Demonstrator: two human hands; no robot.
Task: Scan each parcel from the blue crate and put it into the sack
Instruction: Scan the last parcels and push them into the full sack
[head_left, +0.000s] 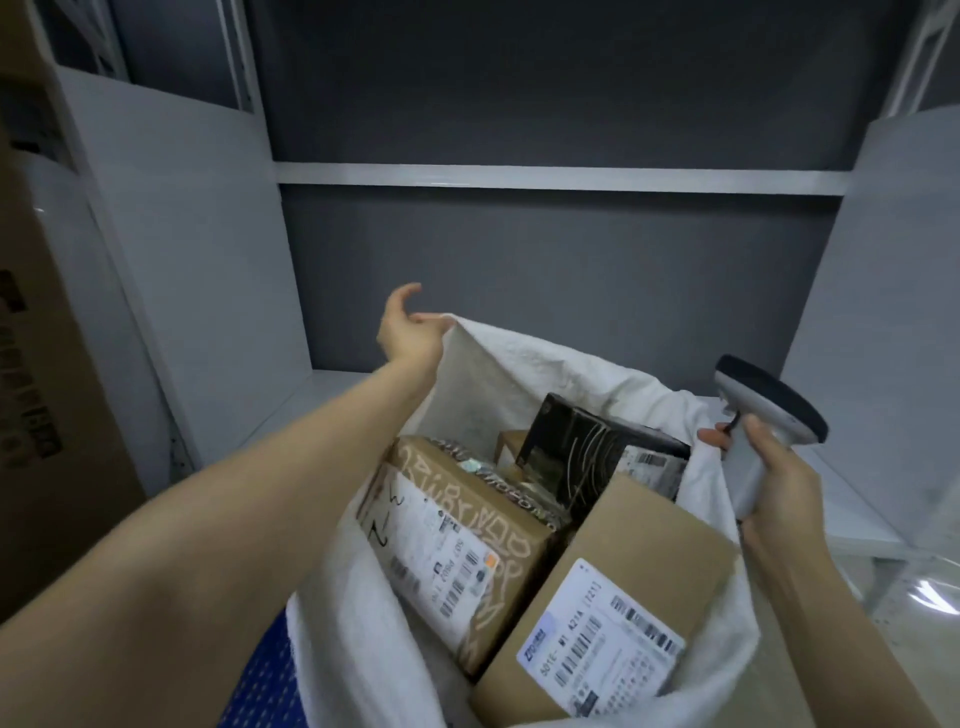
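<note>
Blue crate (262, 680) barely peeks out at the bottom, cut off by the sack (519, 364) and a forearm. Inside the sack sit a plain brown parcel (597, 551), a scribbled parcel (467, 525) and a black parcel (587, 441), their labels too blurred to read. Left hand (410, 335) grips the sack's far rim, thumb raised, fingertips lost in the cloth. Right hand (774, 499) is wrapped round the scanner (774, 410) handle, just beside the sack.

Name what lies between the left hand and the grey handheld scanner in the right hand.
Head view: the open mouth of the white woven sack, with a glossy black box inside it.
</note>
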